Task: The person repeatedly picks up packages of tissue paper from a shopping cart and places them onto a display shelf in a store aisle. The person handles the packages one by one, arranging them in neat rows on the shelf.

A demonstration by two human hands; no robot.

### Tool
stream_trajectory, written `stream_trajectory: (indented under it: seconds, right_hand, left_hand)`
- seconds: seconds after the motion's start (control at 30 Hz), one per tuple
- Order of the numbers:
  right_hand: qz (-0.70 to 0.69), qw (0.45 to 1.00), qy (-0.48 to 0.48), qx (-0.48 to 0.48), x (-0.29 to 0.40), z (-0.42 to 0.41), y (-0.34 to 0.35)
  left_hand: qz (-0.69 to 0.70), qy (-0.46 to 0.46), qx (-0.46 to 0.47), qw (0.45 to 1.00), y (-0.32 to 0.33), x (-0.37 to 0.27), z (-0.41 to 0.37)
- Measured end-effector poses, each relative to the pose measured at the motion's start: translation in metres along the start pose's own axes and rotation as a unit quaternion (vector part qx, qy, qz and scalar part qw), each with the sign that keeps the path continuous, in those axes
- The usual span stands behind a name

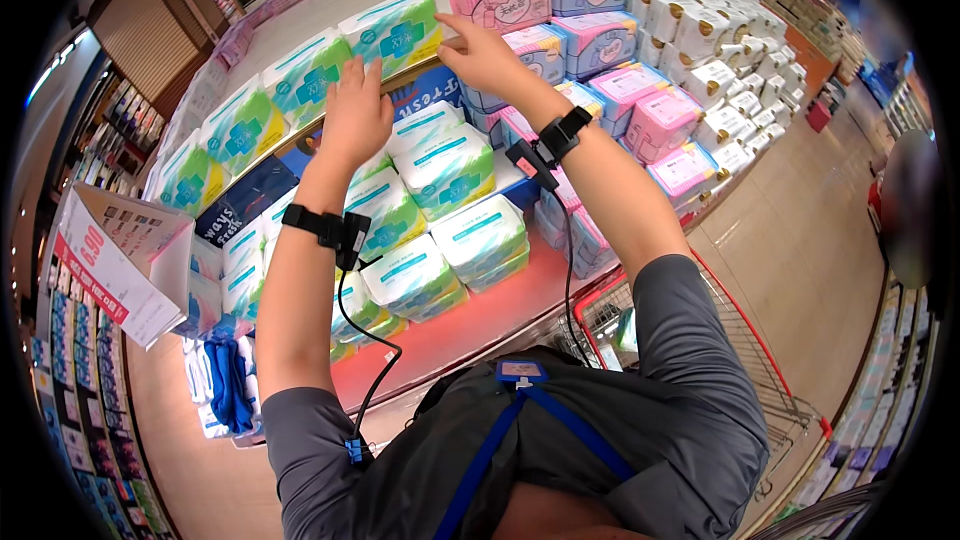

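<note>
Both of my hands reach over a shop display of soft tissue packs. My left hand [355,114], fingers together and stretched out, is at the right end of a green and white tissue pack [309,82] in the top row. Just right of it, another green and white pack [394,34] sits on the same ledge between my hands. My right hand [480,52] is at that pack's right end, index finger extended by its upper corner and thumb apart. Whether either hand presses on a pack is hard to tell. Below lie stacked green and white packs [442,165] on a lower shelf.
Pink and blue packs [600,45] are stacked to the right, with white paper rolls [697,30] beyond. A price sign [112,270] stands at the left. A red-edged shopping cart [739,315] is by my right side. Cables hang from both wrist straps.
</note>
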State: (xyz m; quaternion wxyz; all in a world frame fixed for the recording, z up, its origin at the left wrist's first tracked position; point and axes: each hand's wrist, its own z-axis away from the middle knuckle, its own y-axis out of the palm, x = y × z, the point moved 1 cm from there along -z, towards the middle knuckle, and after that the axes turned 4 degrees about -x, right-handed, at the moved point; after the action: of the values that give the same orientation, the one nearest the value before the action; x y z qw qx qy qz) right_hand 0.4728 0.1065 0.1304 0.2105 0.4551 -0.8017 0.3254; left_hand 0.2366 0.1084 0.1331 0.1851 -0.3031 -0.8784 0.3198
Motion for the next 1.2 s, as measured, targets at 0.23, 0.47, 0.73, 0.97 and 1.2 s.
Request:
stream_trajectory:
  seconds: [0.23, 0.47, 0.73, 0.97, 1.2]
  right_hand:
    - [-0.181, 0.957, 0.224, 0.037, 0.065, 0.140, -0.040]
    - [-0.090, 0.892, 0.423, -0.129, 0.075, 0.349, -0.095]
    - [-0.174, 0.654, 0.645, -0.355, 0.096, 0.575, -0.188]
    - [-0.243, 0.458, 0.721, -0.459, 0.046, 0.788, -0.230]
    - [-0.203, 0.409, 0.787, -0.414, 0.033, 0.886, -0.250]
  left_hand:
    - [0.371, 0.032, 0.037, 0.927, -0.031, -0.087, 0.089]
    - [0.531, 0.030, 0.155, 0.833, -0.015, -0.165, 0.210]
    - [0.598, 0.024, 0.353, 0.719, -0.010, -0.264, 0.262]
    - [0.644, -0.125, 0.483, 0.581, 0.042, -0.345, 0.300]
    - [0.606, -0.130, 0.528, 0.581, 0.100, -0.449, 0.348]
